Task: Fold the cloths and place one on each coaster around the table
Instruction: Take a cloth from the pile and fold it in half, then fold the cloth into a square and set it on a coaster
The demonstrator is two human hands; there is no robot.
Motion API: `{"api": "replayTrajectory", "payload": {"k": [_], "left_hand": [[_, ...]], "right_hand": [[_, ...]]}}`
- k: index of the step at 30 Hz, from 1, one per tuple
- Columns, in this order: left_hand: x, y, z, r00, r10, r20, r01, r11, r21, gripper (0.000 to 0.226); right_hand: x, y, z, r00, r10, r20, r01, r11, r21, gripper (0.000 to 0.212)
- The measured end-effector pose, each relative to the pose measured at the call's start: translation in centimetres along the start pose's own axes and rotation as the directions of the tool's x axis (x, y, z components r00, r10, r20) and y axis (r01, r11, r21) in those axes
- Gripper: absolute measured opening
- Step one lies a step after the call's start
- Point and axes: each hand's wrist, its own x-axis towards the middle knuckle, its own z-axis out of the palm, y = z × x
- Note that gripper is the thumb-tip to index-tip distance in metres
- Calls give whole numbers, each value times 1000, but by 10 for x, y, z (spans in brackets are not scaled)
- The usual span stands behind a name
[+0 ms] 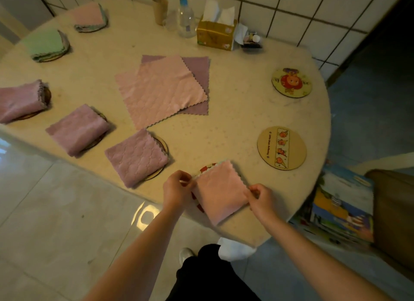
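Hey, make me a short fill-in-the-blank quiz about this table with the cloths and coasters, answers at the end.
1. Both hands, left hand and right hand, pinch a folded ____ cloth over a coaster.
2. ____ coasters lie bare, the carrot-strip coaster and the round-face coaster.
3. Two unfolded cloths lie mid-table, the pink one ____ the purple one.
4. The tissue box stands by the tiled ____.

Answers: pink; two; on top of; wall

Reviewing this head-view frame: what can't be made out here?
- Coaster under the folded pink cloth: mostly covered; only a red-and-white edge shows.
- Fingertips of left hand and right hand: curled at the cloth corners, grip detail unclear.
- Small items beside the tissue box: too small and blurred.
- Leftmost purple cloth: cut by the frame edge.
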Motion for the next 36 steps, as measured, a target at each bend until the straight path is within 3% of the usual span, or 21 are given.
{"api": "replayTrajectory", "payload": {"k": [5,9,13,22,25,27,31,36], "left_hand": [[0,-5,-1,989,150,2,-147,962,229,9],[1,-6,-9,989,144,-28,-134,964,228,16],[14,4,-23,979,201,-30,-187,950,250,19],[97,48,-69,922,380,70,-377,842,386,25],[138,59,-85,928,348,130,-368,811,456,30],[169,64,-93,918,340,205,-396,757,519,35],[222,68,-104,870,308,386,-494,556,669,45],[249,67,-101,839,297,457,-545,439,715,52]], "right_hand": [[7,2,-8,997,-64,44,68,991,-113,15],[21,-1,-22,993,-73,90,91,971,-221,16],[39,-22,-35,977,-211,37,212,928,-306,10],[107,-136,1,866,-489,103,488,784,-383,13],[135,-177,20,820,-553,148,558,716,-419,14],[155,-201,35,791,-585,178,593,663,-457,15],[196,-235,69,738,-604,301,660,552,-510,17],[229,-254,99,638,-547,542,760,333,-558,26]]}}
